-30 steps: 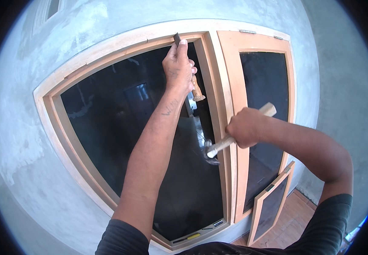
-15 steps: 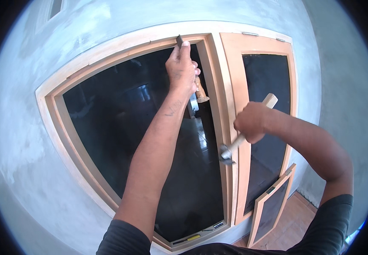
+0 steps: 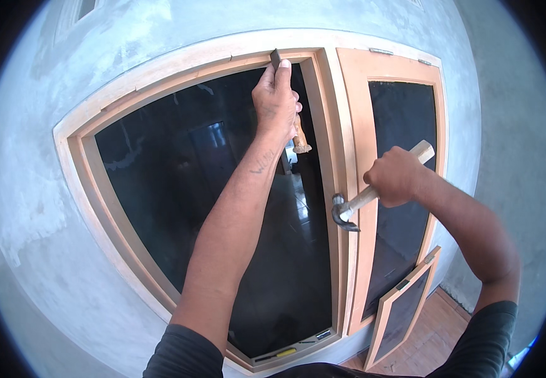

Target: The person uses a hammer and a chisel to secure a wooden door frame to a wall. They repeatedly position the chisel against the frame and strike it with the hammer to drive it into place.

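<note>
My left hand (image 3: 276, 104) is wrapped round a wood chisel (image 3: 302, 142), its worn wooden handle pointing down and its dark blade against the top rail of the wooden window frame (image 3: 184, 82). The blade's tip meets the rail near the upper right corner of the large opening. In my right hand (image 3: 394, 177) I grip a claw hammer (image 3: 362, 199) by its pale wooden handle. The hammer's head hangs to the lower left, in front of the middle post and below the chisel, apart from it.
Right of the post is a closed sash (image 3: 356, 94) with dark glass and metal hinges on top. A smaller sash (image 3: 383, 315) leans below it on the tiled floor (image 3: 421, 337). On the sill lie a yellow-handled screwdriver (image 3: 285, 353) and small hardware. Grey plastered wall (image 3: 27, 189) surrounds the frame.
The chisel has shifted slightly right along the top rail with my left hand. My right hand and the hammer have moved right, with the hammer's head a little higher.
</note>
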`<action>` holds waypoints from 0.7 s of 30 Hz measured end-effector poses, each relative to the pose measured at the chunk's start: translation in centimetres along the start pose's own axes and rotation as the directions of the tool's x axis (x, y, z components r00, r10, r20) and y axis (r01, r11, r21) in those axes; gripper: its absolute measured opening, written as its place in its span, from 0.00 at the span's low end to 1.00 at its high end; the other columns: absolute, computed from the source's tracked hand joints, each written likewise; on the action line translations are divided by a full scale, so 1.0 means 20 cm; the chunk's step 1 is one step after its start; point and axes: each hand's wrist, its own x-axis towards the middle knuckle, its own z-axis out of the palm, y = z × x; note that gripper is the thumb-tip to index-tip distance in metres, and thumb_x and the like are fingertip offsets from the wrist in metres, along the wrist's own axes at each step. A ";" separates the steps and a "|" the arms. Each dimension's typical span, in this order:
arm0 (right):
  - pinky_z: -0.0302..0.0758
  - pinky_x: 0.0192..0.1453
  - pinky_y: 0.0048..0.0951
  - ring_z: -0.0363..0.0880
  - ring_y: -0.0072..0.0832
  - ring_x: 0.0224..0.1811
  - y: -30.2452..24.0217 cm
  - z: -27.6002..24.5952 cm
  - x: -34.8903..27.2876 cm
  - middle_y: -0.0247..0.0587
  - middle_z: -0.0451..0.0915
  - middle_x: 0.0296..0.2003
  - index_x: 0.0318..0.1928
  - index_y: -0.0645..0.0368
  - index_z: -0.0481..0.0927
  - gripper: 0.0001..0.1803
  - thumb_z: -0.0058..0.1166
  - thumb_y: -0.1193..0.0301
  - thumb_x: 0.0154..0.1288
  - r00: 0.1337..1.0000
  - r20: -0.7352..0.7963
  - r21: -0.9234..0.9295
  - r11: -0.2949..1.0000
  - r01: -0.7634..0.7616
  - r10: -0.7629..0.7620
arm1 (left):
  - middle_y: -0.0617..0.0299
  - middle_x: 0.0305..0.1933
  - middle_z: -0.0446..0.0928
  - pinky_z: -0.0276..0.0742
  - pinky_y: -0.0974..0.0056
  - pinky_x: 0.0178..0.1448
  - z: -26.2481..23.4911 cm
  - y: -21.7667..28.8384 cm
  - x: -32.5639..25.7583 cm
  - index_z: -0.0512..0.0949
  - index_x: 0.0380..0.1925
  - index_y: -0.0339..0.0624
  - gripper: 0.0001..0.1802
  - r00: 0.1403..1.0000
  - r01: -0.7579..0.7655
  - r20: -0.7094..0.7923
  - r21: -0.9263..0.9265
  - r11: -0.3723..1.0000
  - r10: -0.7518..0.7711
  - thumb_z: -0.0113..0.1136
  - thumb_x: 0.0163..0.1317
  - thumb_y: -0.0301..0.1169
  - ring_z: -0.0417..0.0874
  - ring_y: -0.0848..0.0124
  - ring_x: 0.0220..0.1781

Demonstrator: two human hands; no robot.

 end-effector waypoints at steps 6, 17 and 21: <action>0.85 0.48 0.39 0.91 0.38 0.41 -0.02 0.07 -0.01 0.39 0.90 0.34 0.40 0.48 0.91 0.11 0.66 0.70 0.55 0.999 0.034 0.023 1.000 -0.007 0.006 | 0.71 0.29 0.62 0.63 0.75 0.22 -0.03 -0.01 0.01 0.78 0.65 0.42 0.24 1.000 -0.010 0.009 0.038 0.999 0.010 0.63 0.75 0.43 0.65 0.83 0.22; 0.85 0.45 0.37 0.91 0.37 0.37 -0.01 0.07 -0.03 0.40 0.89 0.31 0.41 0.50 0.90 0.12 0.66 0.72 0.53 0.999 -0.047 0.027 1.000 0.012 -0.011 | 0.72 0.29 0.62 0.62 0.76 0.22 -0.02 -0.03 0.00 0.79 0.59 0.42 0.21 0.999 -0.037 0.017 0.029 0.999 0.036 0.62 0.76 0.44 0.64 0.83 0.22; 0.86 0.50 0.37 0.92 0.36 0.41 -0.02 0.05 -0.04 0.40 0.90 0.34 0.42 0.49 0.91 0.12 0.66 0.71 0.56 1.000 0.001 0.038 0.999 -0.008 0.008 | 0.72 0.29 0.61 0.61 0.76 0.22 -0.01 -0.03 0.01 0.79 0.47 0.44 0.15 0.999 -0.045 0.008 0.032 0.999 0.044 0.61 0.76 0.44 0.64 0.84 0.23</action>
